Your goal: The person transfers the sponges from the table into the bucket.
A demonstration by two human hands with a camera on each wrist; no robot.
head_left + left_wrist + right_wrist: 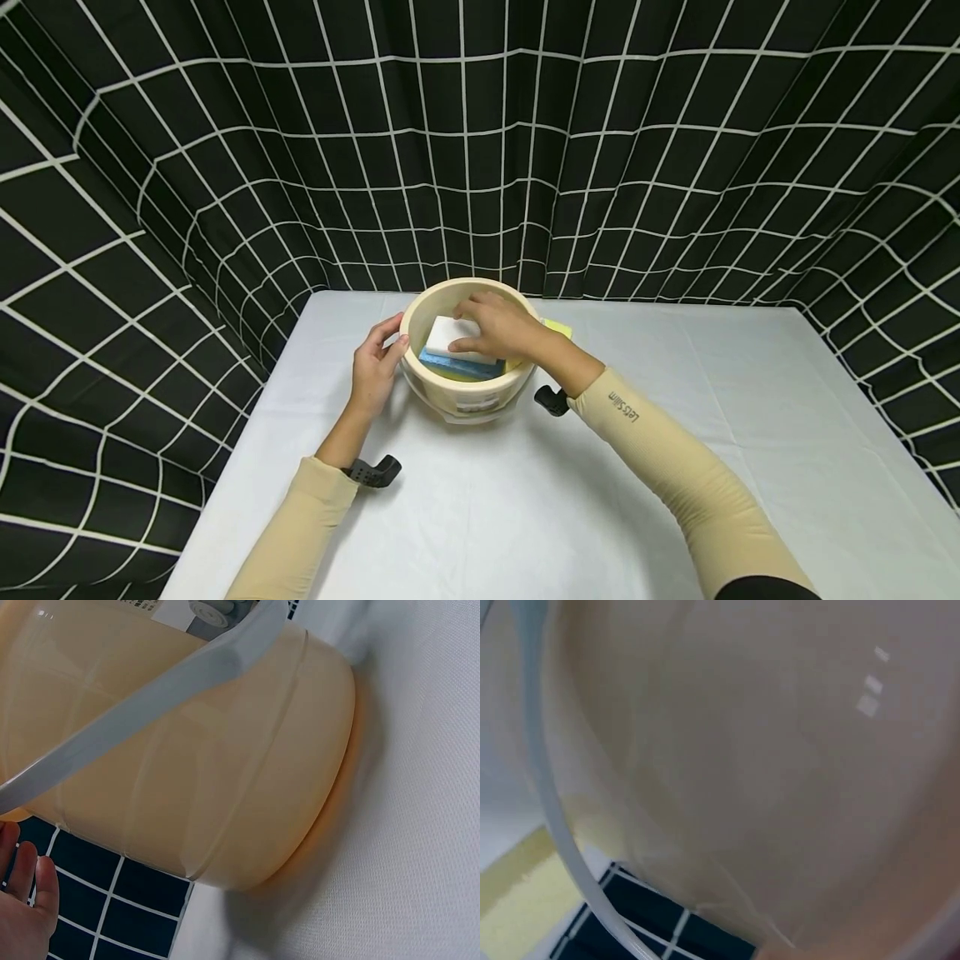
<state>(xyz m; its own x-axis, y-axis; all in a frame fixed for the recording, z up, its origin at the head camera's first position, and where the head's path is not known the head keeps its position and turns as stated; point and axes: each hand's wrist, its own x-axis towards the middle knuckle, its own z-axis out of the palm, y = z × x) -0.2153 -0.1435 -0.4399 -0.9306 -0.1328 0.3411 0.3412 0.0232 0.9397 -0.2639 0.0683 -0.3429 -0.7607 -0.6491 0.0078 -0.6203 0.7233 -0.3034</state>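
Note:
A cream plastic bucket (427, 385) stands on the white table. My left hand (372, 367) holds its left rim, thumb at the near side and fingers along the outer wall. In the left wrist view, some fingers (46, 889) show beside the bucket wall. Inside the bucket, a white sponge block (442, 331) lies on a blue sponge (457, 364), with something yellow below. My right hand (498, 325) reaches in from the right, thumb and fingers spread over the white block. Contact with it is unclear. The right wrist view shows mostly bucket wall (727, 750).
A pale yellow block (557, 328), probably a sponge, lies on the table right of the bucket. The bucket's pale handle (465, 419) hangs down at the front. A black curtain (480, 167) with white grid lines stands behind the white table (675, 400).

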